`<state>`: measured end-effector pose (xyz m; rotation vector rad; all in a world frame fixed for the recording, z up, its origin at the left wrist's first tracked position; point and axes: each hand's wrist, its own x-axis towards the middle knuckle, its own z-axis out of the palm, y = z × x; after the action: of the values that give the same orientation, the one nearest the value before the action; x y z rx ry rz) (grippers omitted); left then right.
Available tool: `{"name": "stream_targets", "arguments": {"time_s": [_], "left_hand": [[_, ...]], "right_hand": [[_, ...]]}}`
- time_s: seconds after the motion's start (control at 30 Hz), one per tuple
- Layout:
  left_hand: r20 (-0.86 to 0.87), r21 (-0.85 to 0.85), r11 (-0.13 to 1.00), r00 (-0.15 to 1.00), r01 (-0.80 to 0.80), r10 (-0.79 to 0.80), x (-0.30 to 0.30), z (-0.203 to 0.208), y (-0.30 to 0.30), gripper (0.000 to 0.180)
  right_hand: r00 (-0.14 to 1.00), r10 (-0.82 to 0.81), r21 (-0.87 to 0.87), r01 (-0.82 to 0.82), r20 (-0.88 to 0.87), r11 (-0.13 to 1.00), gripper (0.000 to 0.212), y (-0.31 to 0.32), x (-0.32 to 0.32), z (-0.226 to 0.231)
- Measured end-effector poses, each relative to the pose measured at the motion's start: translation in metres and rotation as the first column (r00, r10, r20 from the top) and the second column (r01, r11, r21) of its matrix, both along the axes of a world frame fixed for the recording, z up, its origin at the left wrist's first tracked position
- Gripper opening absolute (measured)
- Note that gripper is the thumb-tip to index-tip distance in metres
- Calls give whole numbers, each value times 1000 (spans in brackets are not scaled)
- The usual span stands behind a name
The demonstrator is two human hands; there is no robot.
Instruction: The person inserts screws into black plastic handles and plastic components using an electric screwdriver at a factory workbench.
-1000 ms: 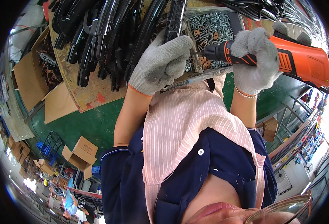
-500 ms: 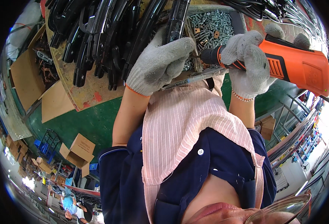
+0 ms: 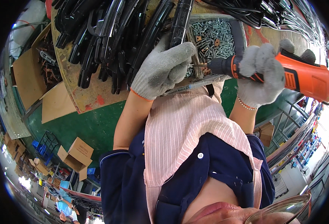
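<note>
My left hand [image 3: 160, 71], in a grey knitted glove, is closed around the lower end of a long black plastic handle [image 3: 181, 22]. My right hand [image 3: 262, 76], gloved alike, grips an orange and black electric screwdriver [image 3: 308, 79] near its front. The screwdriver's thin bit [image 3: 199, 65] points left, and its tip reaches close to my left fingers. Whether the tip touches the handle is hidden by the glove. Just beyond my hands sits a tray [image 3: 240, 37] of small silvery screws [image 3: 213, 37] with a few copper-coloured pieces among them.
Many black handles [image 3: 108, 33] lie heaped at the left of the worn table [image 3: 86, 95]. Black cables [image 3: 243, 15] bunch at the back right. Open cardboard boxes [image 3: 28, 71] stand at the left, another box [image 3: 80, 151] further off. Two people [image 3: 64, 205] appear at the lower left.
My right hand and the screwdriver have moved right and slightly down, away from my left hand, showing more of the bit. My left hand keeps its grip on the handle.
</note>
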<state>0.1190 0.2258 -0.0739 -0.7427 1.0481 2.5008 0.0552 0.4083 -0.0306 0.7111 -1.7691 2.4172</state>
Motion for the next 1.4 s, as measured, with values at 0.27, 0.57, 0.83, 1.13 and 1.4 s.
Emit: {"name": "stream_targets", "arguments": {"time_s": [0.27, 0.57, 0.83, 1.13, 1.4], "left_hand": [[27, -57, 998, 999, -19, 20, 5, 3, 5, 68], [-27, 49, 997, 998, -59, 60, 2, -10, 5, 88], [-7, 117, 990, 996, -83, 84, 0, -14, 16, 90], [27, 200, 973, 993, -114, 111, 0, -18, 14, 96], [23, 192, 977, 996, -87, 85, 1, -21, 12, 94]], "right_hand": [[943, 31, -367, 99, 331, 925, 18, 14, -23, -16], [882, 122, -578, 188, 455, 794, 15, 26, -38, -14], [887, 263, -706, 93, 379, 702, 16, 21, -45, 3], [894, 332, -743, 2, 301, 669, 19, -3, -43, -10], [920, 294, -717, -21, 259, 697, 28, -9, -30, -8]]}}
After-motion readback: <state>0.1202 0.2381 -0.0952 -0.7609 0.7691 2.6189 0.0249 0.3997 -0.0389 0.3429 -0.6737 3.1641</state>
